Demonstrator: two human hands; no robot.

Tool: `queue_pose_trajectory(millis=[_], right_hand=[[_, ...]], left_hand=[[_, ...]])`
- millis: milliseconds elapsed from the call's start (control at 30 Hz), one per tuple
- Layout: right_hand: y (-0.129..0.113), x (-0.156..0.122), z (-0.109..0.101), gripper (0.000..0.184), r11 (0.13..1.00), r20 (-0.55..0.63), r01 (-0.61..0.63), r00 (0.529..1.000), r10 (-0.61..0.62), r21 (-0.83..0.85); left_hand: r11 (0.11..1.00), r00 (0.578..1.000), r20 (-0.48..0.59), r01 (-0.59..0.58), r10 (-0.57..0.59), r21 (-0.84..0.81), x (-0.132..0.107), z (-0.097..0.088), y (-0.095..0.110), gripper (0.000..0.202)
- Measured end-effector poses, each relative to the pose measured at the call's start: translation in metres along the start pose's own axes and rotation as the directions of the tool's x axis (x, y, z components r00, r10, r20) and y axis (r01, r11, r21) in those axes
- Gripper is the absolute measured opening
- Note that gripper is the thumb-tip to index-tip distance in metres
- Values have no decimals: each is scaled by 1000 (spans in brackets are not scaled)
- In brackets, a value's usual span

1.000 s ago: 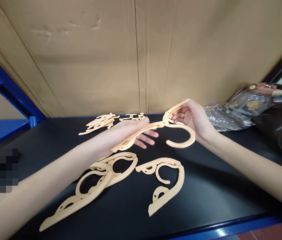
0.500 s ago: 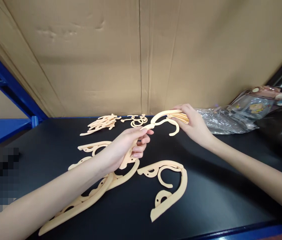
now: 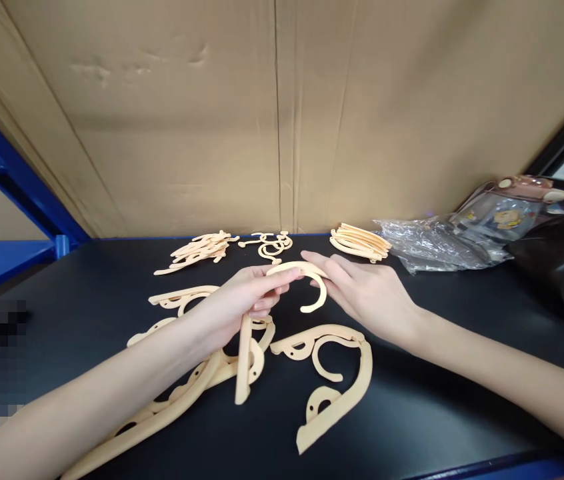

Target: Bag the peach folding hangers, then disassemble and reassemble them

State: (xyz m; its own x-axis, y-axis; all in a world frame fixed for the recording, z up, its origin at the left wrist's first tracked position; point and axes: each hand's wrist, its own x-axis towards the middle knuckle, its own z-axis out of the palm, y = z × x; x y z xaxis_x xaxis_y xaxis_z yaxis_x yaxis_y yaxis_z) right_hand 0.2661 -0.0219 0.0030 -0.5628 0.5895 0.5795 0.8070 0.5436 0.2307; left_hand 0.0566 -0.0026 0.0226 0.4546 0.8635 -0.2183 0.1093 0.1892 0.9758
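Observation:
My left hand [image 3: 257, 287] pinches a beige folding clothes hanger [image 3: 243, 367] near its joint. One arm of the hanger hangs down below my palm, and its curved hook [image 3: 318, 300] points to the right. My right hand [image 3: 362, 287] is closed round the hanger's other arm, which it mostly covers. Below my hands lies a folded-out hanger [image 3: 342, 413] with its hook turned inward. More assembled hangers [image 3: 157, 420] overlap under my left forearm, partly hidden by it.
At the back of the black table [image 3: 422, 413] lie a pile of hanger arms [image 3: 202, 250], several loose hooks [image 3: 275, 247] and a stack of curved arms [image 3: 359, 241]. Crinkled clear plastic bags [image 3: 427, 243] and a black bag [image 3: 562, 247] stand right. A cardboard wall [image 3: 187, 133] closes the back.
My right hand has come left and nearer, from the stack of curved arms to the hanger in my left hand. The hanger has tilted, with one arm now hanging lower.

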Motion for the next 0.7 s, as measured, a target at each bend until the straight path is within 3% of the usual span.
queue_pose_trajectory(millis=[133, 233, 367, 467, 600, 700], right_hand=[[20, 4, -6, 40, 998, 22, 66, 998, -65, -26], [32, 8, -4, 41, 999, 49, 43, 998, -42, -7], [30, 11, 1, 40, 997, 92, -73, 993, 75, -19], [26, 17, 1, 37, 998, 123, -69, 990, 67, 10], [30, 22, 3, 35, 979, 143, 9, 989, -39, 203], [34, 17, 10, 33, 910, 130, -21, 991, -37, 415]], left_hand=[[996, 992, 91, 83, -86, 31, 1, -6, 0, 35], [996, 996, 9, 90, -90, -16, 2, -9, -2, 29], [997, 997, 30, 72, -72, -9, 0, -6, -4, 37], [996, 993, 101, 62, -68, 63, -4, -3, -1, 42], [992, 974, 205, 71, -92, 105, -9, -3, 5, 39], [990, 969, 221, 88, -112, 115, -9, -3, 5, 36]])
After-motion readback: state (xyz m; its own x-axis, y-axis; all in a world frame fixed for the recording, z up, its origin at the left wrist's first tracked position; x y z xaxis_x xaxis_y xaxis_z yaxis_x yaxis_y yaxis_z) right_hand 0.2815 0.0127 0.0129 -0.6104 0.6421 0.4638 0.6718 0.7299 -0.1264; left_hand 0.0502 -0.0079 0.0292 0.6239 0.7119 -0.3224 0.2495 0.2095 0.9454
